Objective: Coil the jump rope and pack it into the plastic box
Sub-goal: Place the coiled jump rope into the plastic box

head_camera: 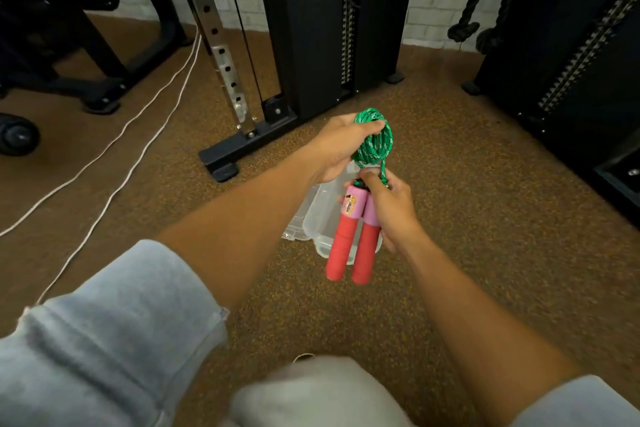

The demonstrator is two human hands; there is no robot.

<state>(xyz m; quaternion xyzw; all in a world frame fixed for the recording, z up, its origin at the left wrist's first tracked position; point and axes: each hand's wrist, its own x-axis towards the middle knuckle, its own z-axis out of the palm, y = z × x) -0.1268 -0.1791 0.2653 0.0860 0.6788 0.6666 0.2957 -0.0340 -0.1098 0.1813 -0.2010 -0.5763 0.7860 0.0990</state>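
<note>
The jump rope has a green-and-white braided cord (375, 140) wound into a tight coil and two red-and-pink handles (349, 236) hanging side by side. My left hand (337, 149) grips the coil from the left. My right hand (391, 208) holds the tops of the handles where the cord joins them. Directly under the handles, on the floor, lies a clear plastic box (320, 215), partly hidden by the handles; its clear lid (292, 234) sticks out at its left.
Brown speckled rubber floor (467, 218) all around. Black gym machine frames stand behind, with a base foot (221, 159) left of the box. Two white cables (114, 166) run across the floor at left. A weight stack (571, 73) stands at right.
</note>
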